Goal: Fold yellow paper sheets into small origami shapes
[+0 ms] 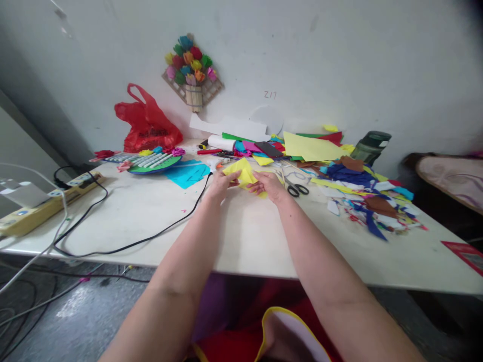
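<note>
A white table [249, 236] fills the middle of the view, set against a pale wall [339, 60]. On the wall hangs a paper flower bouquet [190, 68] in many colours. At the far left of the table sits a red plastic bag [147, 123], and on the near left a yellow power strip [41, 206] with a black cable [151, 236] running across the tabletop towards the middle. On the right side lies a wide heap of coloured paper scraps [362, 191], with a large yellow sheet [309, 147] behind it and a dark green bottle [372, 146] farther right. A round green craft piece [153, 162] and a blue sheet [186, 173] lie left of centre. Black-handled scissors [296, 187] rest just right of the hands.

At the far middle of the table, both hands hold a small yellow paper [244, 173] just above the surface. The left hand [222, 182] pinches its left edge with narrow fingers; the right hand [268, 185] grips its right side, fingers curled close on the paper.
</note>
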`<state>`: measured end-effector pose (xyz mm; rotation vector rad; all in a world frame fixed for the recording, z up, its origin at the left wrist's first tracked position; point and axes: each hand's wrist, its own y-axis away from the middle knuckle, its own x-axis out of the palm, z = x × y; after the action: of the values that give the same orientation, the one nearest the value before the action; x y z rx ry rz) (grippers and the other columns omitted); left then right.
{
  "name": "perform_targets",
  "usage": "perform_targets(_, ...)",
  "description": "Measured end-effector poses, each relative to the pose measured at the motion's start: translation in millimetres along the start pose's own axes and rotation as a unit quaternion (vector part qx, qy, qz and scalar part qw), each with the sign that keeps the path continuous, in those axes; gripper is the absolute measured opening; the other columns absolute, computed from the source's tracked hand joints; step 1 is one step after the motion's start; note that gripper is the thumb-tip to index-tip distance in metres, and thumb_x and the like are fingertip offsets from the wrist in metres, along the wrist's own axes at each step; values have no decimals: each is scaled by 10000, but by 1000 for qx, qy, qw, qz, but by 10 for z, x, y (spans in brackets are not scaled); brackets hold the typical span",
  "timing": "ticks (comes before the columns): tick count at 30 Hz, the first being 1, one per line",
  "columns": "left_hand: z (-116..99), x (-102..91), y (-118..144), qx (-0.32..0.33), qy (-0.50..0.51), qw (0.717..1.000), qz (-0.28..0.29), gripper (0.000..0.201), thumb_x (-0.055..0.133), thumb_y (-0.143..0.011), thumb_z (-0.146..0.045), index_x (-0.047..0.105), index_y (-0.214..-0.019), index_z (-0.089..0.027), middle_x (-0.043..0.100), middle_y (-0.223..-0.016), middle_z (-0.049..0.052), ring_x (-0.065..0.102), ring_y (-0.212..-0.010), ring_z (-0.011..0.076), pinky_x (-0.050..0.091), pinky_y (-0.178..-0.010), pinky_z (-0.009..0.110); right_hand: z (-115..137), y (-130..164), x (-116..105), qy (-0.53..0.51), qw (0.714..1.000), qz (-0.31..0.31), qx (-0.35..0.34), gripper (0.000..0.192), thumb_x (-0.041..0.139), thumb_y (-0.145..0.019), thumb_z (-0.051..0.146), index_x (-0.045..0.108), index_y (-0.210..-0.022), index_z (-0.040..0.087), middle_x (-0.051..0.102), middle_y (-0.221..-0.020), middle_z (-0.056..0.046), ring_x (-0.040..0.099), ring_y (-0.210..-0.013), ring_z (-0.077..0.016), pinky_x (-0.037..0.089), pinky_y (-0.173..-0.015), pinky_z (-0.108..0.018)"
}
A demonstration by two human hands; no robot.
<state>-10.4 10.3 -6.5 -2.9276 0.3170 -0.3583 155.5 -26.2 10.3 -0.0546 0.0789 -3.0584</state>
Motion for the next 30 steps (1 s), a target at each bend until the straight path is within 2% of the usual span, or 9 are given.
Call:
perform_targets(5,4,32,28,-13,-10,1000,16,361,741,-566,-401,641,-798,-143,640,-782,39,541,-591,86,477,-595,229,-58,-46,7,16,998,-25,-48,258,704,-669,370,588,-701,142,645,-564,-6,609,-456,-110,420,-384,-167)
perform_targets(10,17,42,22,-34,-11,999,25,357,745,-565,-387,647,-802,-138,641,-789,41,555,-609,94,481,-595,229,-72,-60,53,39,996,-52,-53,190,693,-659,303,587,-666,146,623,-535,18,574,-421,-94,417,-377,-167)
perform_targets(20,-32,-19,0,-35,-36,998,39,296,769,-545,-325,615,-686,-115,635,-689,36,597,-608,119,502,-594,239,-90,-56,-7,49,998,4,-34,146,677,-655,280,621,-690,150,648,-581,-3,591,-437,-107,418,-367,-168)
perform_targets(25,-30,-1,0,-41,-36,997,55,284,773,-528,-311,592,-641,-123,630,-654,19,589,-591,112,516,-592,239,-75,-52,-4,41,998,-15,-40,108,663,-651,237,641,-721,157,652,-616,12,586,-438,-97,414,-369,-167)
perform_targets(30,-42,-39,-3,-54,-34,993,103,278,759,-554,-320,615,-695,-129,642,-670,22,612,-621,130,528,-604,254,-47,-34,-1,44,998,-11,-33,78,667,-647,223,648,-693,163,646,-598,16,578,-438,-100,417,-375,-176)
